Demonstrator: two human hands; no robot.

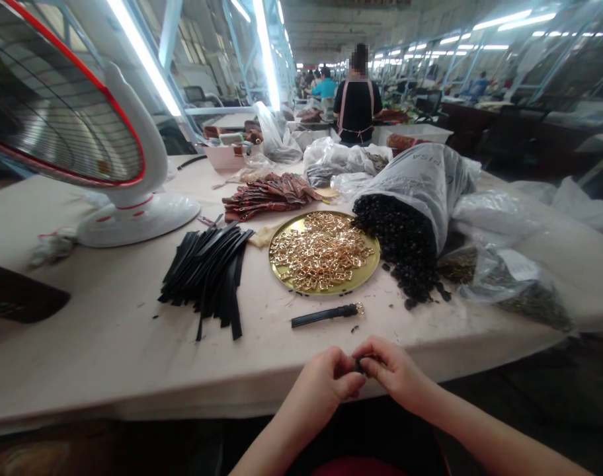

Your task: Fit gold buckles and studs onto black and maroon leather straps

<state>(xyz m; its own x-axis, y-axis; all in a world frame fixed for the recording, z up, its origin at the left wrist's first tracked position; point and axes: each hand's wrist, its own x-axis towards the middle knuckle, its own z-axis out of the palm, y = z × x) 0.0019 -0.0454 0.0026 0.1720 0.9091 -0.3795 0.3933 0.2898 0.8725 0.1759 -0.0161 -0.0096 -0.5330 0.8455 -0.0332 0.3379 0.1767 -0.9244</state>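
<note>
At the table's front edge my left hand (334, 377) and my right hand (387, 367) meet, fingers pinched together. Between their fingertips shows a small dark piece (360, 365), mostly hidden, so its kind is unclear. Just beyond them lies a black strap (321, 316) with a gold buckle (360, 309) at its right end. Behind it stands a round gold tray (276, 268) heaped with gold buckles (326, 251). A pile of small black pieces (401, 238) spills from a plastic bag (420, 178) to the right. Black strips (207, 274) lie fanned out at left.
A white fan (137, 215) with a red-rimmed guard stands at left. Brown strips (269, 195) and plastic bags (338, 162) lie behind the tray. Another bag (514, 284) sits on the right. A co-worker in an apron (358, 106) stands farther back, facing away.
</note>
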